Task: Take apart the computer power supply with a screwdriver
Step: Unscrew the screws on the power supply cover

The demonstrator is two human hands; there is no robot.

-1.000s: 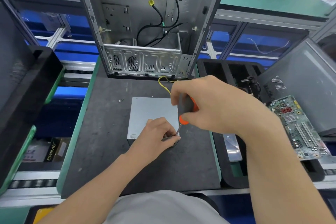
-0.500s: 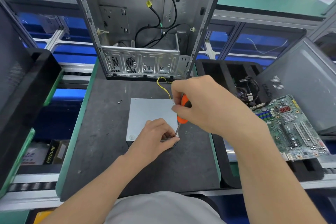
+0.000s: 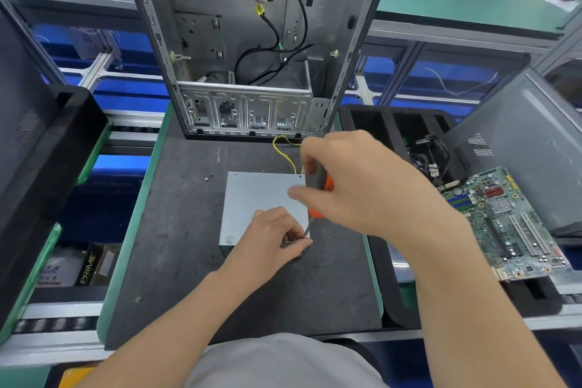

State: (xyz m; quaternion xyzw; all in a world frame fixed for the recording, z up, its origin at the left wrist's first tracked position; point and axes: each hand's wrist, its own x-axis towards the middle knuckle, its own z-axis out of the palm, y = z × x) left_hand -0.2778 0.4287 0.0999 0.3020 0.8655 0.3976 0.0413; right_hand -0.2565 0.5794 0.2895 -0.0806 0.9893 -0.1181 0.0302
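A grey metal power supply (image 3: 252,198) lies flat on the dark work mat (image 3: 176,246), with yellow wires (image 3: 283,151) running from its far side toward the case. My right hand (image 3: 362,186) grips an orange and grey screwdriver (image 3: 318,195), held nearly upright with its tip at the supply's near right corner. My left hand (image 3: 271,239) rests on that corner, its fingers pinched around the screwdriver's shaft close to the tip. The screw itself is hidden by my fingers.
An open, gutted computer case (image 3: 252,41) stands at the back of the mat. Small loose screws (image 3: 208,178) lie left of the supply. A black tray (image 3: 393,123) with cables, a green motherboard (image 3: 510,224) and a grey case panel (image 3: 529,142) are on the right. A dark bin (image 3: 47,151) stands left.
My right hand has turned on the screwdriver handle, showing more of its grey grip. The left hand and the power supply have stayed in place.
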